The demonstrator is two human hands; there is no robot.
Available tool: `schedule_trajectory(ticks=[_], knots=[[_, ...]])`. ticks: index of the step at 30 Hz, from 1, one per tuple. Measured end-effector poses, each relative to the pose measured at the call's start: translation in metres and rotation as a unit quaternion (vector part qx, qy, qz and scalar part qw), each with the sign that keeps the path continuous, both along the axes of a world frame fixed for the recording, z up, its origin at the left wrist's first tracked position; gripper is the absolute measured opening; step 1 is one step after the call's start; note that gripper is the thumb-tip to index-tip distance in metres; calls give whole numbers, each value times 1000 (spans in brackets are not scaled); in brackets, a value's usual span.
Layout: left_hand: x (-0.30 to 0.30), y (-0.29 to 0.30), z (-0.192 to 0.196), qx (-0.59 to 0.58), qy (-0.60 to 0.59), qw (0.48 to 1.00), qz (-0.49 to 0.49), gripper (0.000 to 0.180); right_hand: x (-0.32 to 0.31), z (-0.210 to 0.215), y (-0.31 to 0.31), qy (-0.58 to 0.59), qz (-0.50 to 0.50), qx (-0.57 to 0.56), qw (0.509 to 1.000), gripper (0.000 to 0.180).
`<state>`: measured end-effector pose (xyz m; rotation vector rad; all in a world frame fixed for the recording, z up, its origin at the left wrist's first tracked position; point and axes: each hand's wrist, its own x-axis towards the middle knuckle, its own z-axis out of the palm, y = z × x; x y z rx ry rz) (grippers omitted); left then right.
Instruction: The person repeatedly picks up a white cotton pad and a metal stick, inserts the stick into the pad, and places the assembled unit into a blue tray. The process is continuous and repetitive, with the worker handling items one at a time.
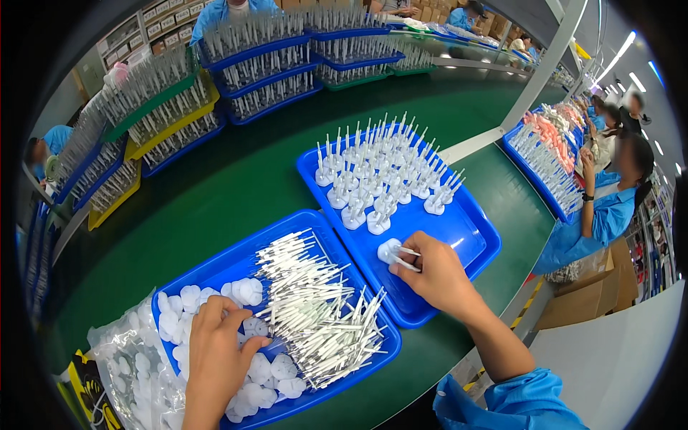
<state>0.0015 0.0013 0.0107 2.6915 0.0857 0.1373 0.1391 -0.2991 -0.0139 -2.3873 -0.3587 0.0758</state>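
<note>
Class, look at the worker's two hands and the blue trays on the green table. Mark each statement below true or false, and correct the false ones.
1. The right hand holds a white base with thin sticks over the far blue tray. True.
2. The left hand rests on a pile of loose white sticks. False: it rests on the loose white bases in the near blue tray, beside the sticks.
3. The finished pieces stand upright in rows on the far blue tray. True.
4. The table is red. False: it is green.
5. A clear plastic bag lies left of the near blue tray. True.
</note>
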Motion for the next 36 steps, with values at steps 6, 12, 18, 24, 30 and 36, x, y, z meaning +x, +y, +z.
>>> schedule_trajectory(ticks=[6, 12, 18, 24, 30, 36], knots=[[-1, -1, 4, 1, -12, 1000, 4, 42, 13, 12, 12, -25, -10, -55, 998, 26], [1, -4, 4, -65, -64, 994, -52, 44, 22, 16, 10, 8, 25, 54, 998, 18], [2, -9, 5, -149, -103, 983, -40, 43, 29, 11, 6, -28, 12, 52, 998, 20], [1, -10, 3, -247, -61, 967, 9, 29, 46, 11, -8, -22, -104, 93, 990, 15], [8, 7, 2, -537, -35, 841, 60, 37, 14, 15, 0, -108, -96, 114, 983, 24], [9, 6, 6, -676, -26, 727, 119, 38, -18, 57, 14, -166, 330, -36, 929, 31]])
